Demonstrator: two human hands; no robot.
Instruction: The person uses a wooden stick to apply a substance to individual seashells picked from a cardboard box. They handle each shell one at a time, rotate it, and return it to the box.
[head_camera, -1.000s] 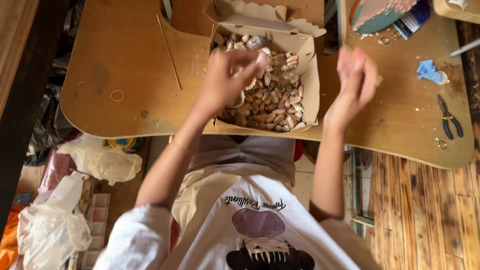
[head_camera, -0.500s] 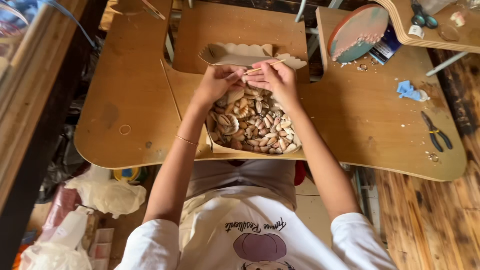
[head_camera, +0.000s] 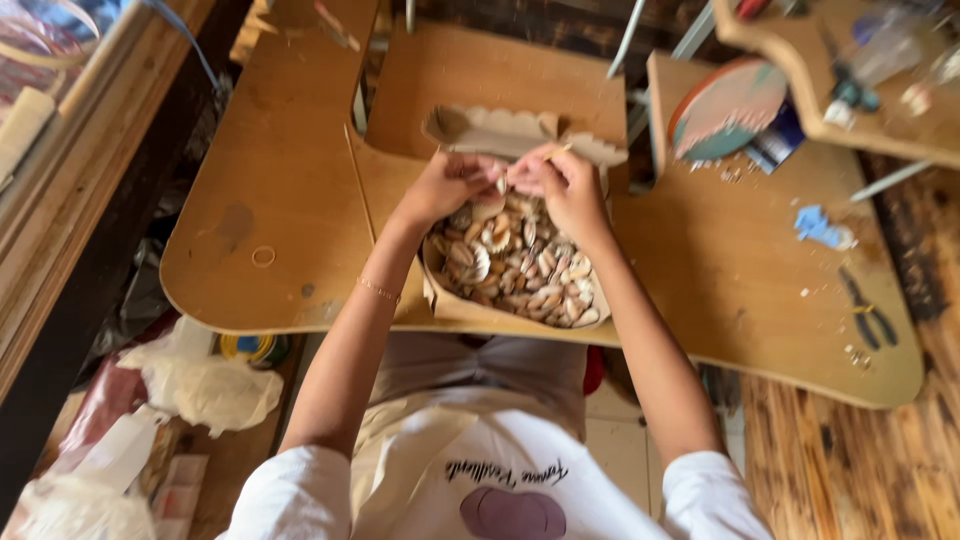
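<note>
A person's left hand (head_camera: 443, 187) and right hand (head_camera: 562, 183) met fingertip to fingertip over the far end of an open cardboard box (head_camera: 520, 140) of seashells (head_camera: 515, 262) — pinched together on something too small to make out. The shells lay heaped just below both palms. Pliers (head_camera: 868, 312) rested well off to the right hand's outer side — on the wooden table (head_camera: 270, 190).

Craft workshop: cut plywood worktable (head_camera: 270, 190), pliers (head_camera: 868, 312), box of shells (head_camera: 515, 262).
</note>
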